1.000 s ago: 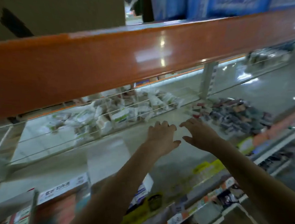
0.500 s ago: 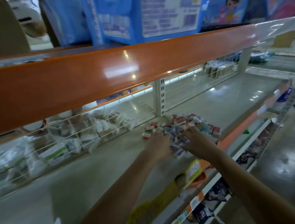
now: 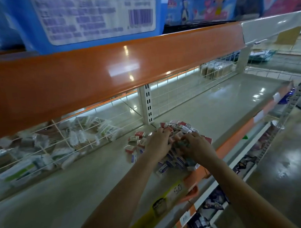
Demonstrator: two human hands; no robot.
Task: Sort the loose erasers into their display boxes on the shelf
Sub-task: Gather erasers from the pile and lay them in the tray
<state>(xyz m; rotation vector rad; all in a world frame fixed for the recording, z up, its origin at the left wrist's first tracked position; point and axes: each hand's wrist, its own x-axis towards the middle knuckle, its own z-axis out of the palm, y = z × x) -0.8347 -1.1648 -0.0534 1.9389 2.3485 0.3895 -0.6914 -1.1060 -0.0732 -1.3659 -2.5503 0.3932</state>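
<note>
Lying jumbled every way, erasers [image 3: 174, 157] sit under both hands [image 3: 177, 143], grasp unclear.

Behind the wire grid [image 3: 171, 95] at the shelf's back left lie white packets [image 3: 74, 134] — blurred. A blue box [image 3: 94, 21] sits above the orange rail [image 3: 109, 69]; yellow tags [image 3: 165, 199] line the front edge.

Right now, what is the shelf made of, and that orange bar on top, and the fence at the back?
The shelf looks like painted metal, pale grey and glossy: lamps mirror in it. The orange bar seems lacquered metal or plastic, shiny with bright glare; which one is unclear. The fence looks like thin coated white wire, crossed in a grid.
</note>
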